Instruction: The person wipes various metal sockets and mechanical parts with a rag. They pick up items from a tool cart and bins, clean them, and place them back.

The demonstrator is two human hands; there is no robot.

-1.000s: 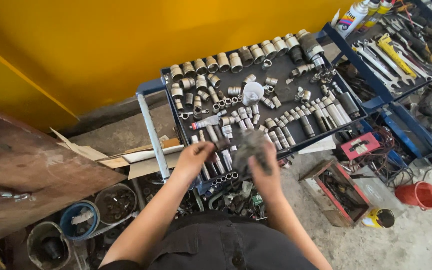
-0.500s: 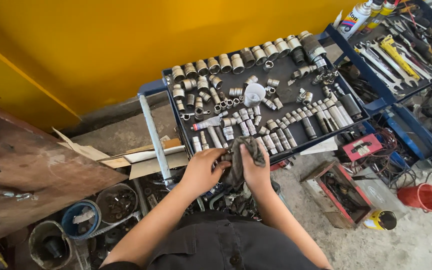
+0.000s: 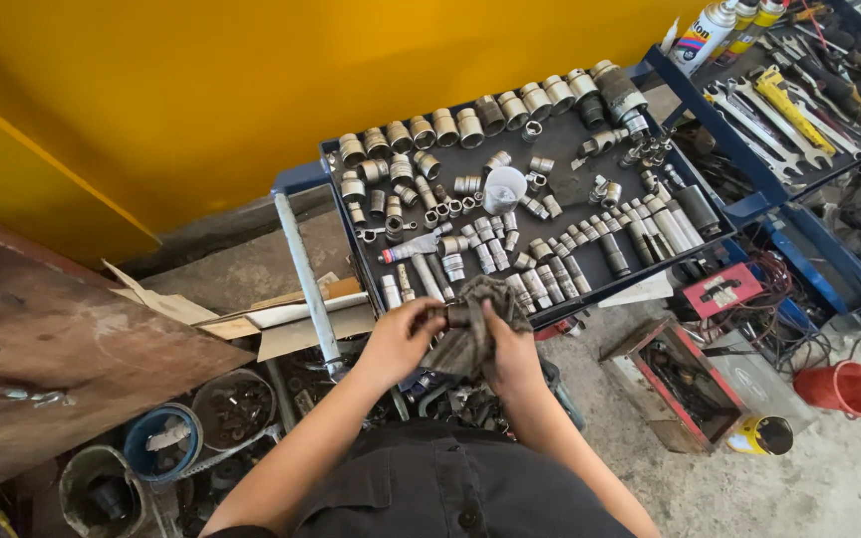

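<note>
My left hand grips a metal socket by one end, just off the near edge of a dark tray. My right hand holds a grimy grey rag wrapped around the socket's other end. Both hands are close together above a heap of parts below the tray. Several rows of chrome sockets lie on the tray, with a white cup-shaped piece among them.
A yellow wall rises behind the tray. A second blue tray of wrenches stands at the right, spray cans beside it. Buckets, a rusty wooden bench, a red tub and a red box sit on the floor.
Both hands drew back from over the tray toward my body. They came together, and the rag now wraps a socket held between them.
</note>
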